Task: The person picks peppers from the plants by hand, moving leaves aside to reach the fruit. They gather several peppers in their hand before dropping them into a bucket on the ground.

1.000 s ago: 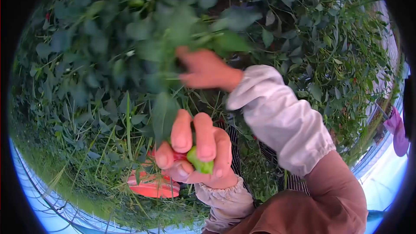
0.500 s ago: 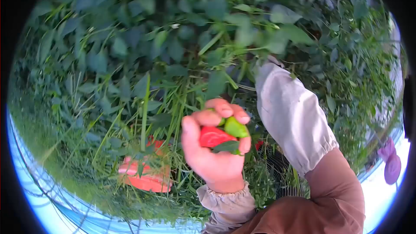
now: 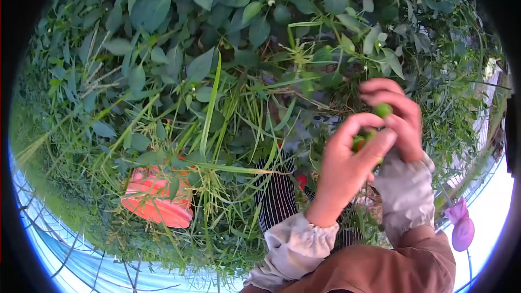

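Close together in front of my body, my two hands meet at the right of the head view. My left hand [image 3: 344, 165] is closed around several small peppers [image 3: 358, 142], green with a bit of orange-red, mostly hidden by the fingers and thumb. Just above it my right hand [image 3: 404, 116] has its fingers curled on a green pepper [image 3: 382, 110], beside the tip of the left index finger. Leafy pepper plants [image 3: 320, 70] and long grass stand behind both hands.
A coral-red bucket [image 3: 157, 209] sits tilted in the grass at lower left, partly covered by blades. Striped trouser legs [image 3: 277, 192] show below, with a red pepper [image 3: 302, 182] near them. A purple bundle [image 3: 462, 230] hangs at the right. Wire mesh [image 3: 81, 255] runs along the lower left.
My right hand has come back out of the foliage, now showing a green pepper. My left hand has moved right and up to meet it, turning so its peppers are mostly hidden.
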A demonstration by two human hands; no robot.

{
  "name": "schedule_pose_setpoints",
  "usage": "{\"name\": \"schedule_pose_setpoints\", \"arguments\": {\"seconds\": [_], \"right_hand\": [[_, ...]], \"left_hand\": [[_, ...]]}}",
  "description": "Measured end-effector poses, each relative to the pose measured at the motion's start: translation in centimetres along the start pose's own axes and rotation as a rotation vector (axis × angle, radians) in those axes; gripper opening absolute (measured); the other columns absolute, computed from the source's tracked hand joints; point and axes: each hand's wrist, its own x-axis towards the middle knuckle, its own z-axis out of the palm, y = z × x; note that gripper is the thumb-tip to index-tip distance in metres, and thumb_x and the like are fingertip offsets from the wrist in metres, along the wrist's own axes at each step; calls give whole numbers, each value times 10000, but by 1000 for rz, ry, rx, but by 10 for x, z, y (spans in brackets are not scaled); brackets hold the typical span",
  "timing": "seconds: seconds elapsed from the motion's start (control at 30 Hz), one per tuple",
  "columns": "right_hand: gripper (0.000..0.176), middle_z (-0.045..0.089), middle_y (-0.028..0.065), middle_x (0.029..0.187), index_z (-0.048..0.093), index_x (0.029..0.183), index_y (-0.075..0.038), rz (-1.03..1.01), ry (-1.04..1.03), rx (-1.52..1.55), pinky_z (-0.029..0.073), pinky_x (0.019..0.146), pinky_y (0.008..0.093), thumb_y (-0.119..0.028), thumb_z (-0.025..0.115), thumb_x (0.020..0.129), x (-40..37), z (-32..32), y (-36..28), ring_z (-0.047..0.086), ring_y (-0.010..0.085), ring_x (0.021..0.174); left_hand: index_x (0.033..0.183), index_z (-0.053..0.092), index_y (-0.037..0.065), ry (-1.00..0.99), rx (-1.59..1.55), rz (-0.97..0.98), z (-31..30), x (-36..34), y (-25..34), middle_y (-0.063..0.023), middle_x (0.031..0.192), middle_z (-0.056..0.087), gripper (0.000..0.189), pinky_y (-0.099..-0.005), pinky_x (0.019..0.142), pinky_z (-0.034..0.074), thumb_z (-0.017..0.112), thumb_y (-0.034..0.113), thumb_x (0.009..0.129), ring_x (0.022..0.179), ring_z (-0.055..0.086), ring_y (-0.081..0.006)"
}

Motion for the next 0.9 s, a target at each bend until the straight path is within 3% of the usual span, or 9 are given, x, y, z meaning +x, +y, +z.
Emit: {"name": "schedule_pose_setpoints", "arguments": {"seconds": [0.13, 0.27, 0.33, 0.47, 0.5, 0.63, 0.73, 0.8, 0.9], "right_hand": [[290, 552, 252, 1239, 660, 983, 9, -185, -67, -213, 376, 1023, 474, -234, 591, 839, -38, -26, -22, 517, 352, 1193], [407, 465, 275, 1375, 589, 1221, 26, -14, -119, -398, 361, 1060, 478, -227, 513, 911, -46, -2, -53, 497, 386, 1254], [525, 494, 259, 1356, 493, 1322, 46, 213, 175, 82, 346, 1076, 469, -300, 490, 927, -48, 16, -61, 470, 386, 1279], [728, 497, 276, 1340, 409, 1364, 82, -75, -106, -28, 330, 1088, 463, -519, 350, 958, -30, 3, -47, 467, 377, 1281], [737, 533, 263, 1300, 462, 1314, 77, -19, 63, 174, 348, 1079, 471, -546, 262, 974, -27, 13, -41, 491, 365, 1257], [383, 639, 171, 1108, 571, 1159, 52, 131, 206, 295, 470, 940, 400, -254, 411, 994, 17, -17, -15, 614, 265, 1041], [229, 663, 133, 1017, 631, 1063, 33, 174, 1, -6, 499, 860, 342, -94, 495, 930, 42, 1, -18, 631, 205, 942], [181, 679, 114, 951, 662, 969, 33, 342, -336, -185, 511, 817, 311, -33, 517, 884, 61, 11, -11, 637, 166, 888], [167, 669, 98, 862, 666, 954, 10, 454, -442, -728, 493, 736, 279, -43, 527, 878, 99, 9, 76, 624, 122, 817]], "left_hand": [[1065, 580, 88, -258, -77, -138, 14, 0, -12, 40, 741, 564, 375, -170, 463, 401, 686, 393, 875, 631, 532, -26], [1011, 599, 67, -345, -232, -143, 22, 6, -27, 40, 730, 543, 384, -179, 429, 379, 679, 418, 876, 598, 504, -21], [988, 608, 55, -347, -210, -167, 21, 6, -25, 40, 716, 535, 373, -179, 420, 375, 670, 408, 886, 591, 501, -21], [940, 630, 52, -339, -265, -116, 18, 5, -19, 23, 727, 569, 289, -182, 425, 381, 664, 337, 902, 584, 514, -24], [928, 638, 50, -371, -287, -142, 16, 3, -16, 15, 737, 585, 258, -184, 430, 384, 666, 306, 903, 580, 520, -26], [921, 656, 44, -540, -349, -151, 10, -1, -9, -13, 748, 617, 180, -183, 439, 387, 701, 208, 864, 531, 517, -33], [858, 656, 57, -480, -463, -49, 10, -7, 1, 1, 694, 595, 141, -175, 410, 362, 708, 188, 846, 512, 505, -19], [850, 656, 52, -531, -436, -57, 7, -7, 3, 3, 696, 590, 130, -177, 413, 364, 706, 171, 833, 508, 498, -21], [848, 655, 39, -625, -368, -34, 8, -6, -2, 8, 742, 590, 113, -179, 439, 381, 694, 140, 814, 524, 500, -25]]}}
